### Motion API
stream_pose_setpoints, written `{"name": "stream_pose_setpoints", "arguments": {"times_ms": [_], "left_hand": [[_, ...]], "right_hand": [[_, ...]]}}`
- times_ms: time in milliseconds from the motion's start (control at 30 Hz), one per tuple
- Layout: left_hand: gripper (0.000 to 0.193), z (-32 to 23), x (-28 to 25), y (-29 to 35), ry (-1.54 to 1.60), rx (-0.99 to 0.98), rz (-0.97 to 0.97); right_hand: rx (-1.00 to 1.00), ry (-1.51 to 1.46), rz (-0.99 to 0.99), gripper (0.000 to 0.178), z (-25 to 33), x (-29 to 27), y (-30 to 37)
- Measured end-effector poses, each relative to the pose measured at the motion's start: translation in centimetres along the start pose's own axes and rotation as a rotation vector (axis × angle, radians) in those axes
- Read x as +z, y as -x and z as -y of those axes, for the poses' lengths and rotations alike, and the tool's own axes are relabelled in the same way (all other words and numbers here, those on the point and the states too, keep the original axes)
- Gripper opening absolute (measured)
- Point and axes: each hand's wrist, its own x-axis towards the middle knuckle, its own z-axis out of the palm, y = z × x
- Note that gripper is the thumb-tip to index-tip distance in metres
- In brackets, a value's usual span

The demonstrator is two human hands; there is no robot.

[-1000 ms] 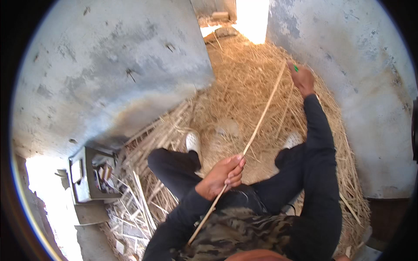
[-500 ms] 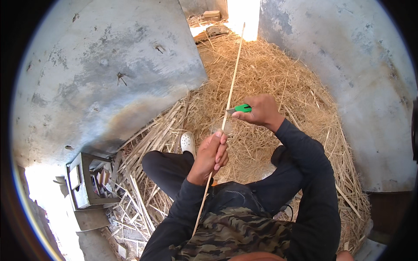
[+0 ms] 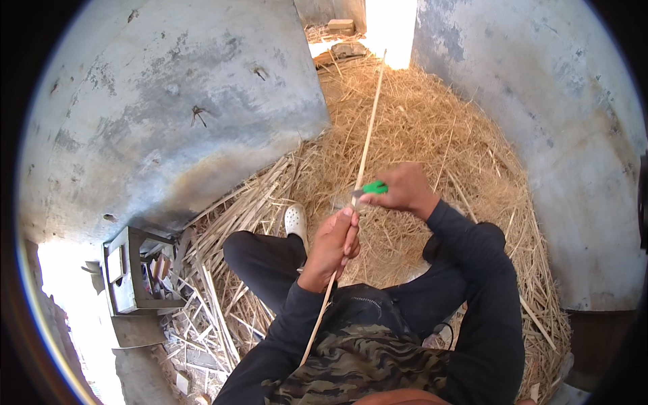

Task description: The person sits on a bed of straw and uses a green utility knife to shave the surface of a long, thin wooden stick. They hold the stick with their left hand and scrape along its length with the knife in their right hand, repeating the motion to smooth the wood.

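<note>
A long, thin pale strip of split cane or bamboo runs from my lap up toward the bright doorway. My left hand is closed around it below its middle, thumb along the top. Just above that hand, my right hand grips a green utility knife. Its blade meets the strip a short way above my left thumb. The right hand is a little blurred. The lower end of the strip passes under my left wrist and rests against my camouflage shirt.
Fine straw-like shavings heap ahead of me, and split strips lie to the left. A small wooden frame box with odds and ends stands there. Weathered grey walls rise on both sides. A white clog shows on my foot.
My right hand has drawn the knife down along the strip, closer to my left hand. The left hand keeps its hold. The whole view has shifted slightly.
</note>
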Motion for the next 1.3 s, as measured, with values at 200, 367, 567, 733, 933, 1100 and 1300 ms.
{"name": "stream_pose_setpoints", "arguments": {"times_ms": [200,367,567,733,933,1100,1300], "left_hand": [[0.03,0.3,0.1,-0.2,-0.009,-0.002,0.021],[0.03,0.2,0.6,-0.7,0.019,-0.005,-0.009],[0.029,0.8,0.6,2.0,0.004,-0.072,0.043],[0.031,0.4,-0.1,1.4,-0.213,0.014,0.037],[0.033,1.4,0.5,3.3,-0.293,-0.036,0.018],[0.033,1.3,0.0,5.0,-0.423,-0.056,0.028],[0.034,2.3,-0.5,9.2,-0.533,-0.11,0.085]], "right_hand": [[0.047,-0.012,-0.054,0.071,-1.1,0.1,-0.3],[-0.038,0.072,-0.117,0.07,-2.6,0.3,-1.2],[0.198,0.091,0.06,0.071,-5.8,-0.3,-0.9],[0.079,0.049,-0.006,0.074,-3.4,0.2,-1.0],[0.187,-0.018,-0.019,0.075,-5.2,-0.4,-0.7],[0.22,0.115,0.025,0.074,-8.0,0.0,-1.0],[0.425,0.287,-0.16,0.072,-15.8,-3.0,-1.1]]}}
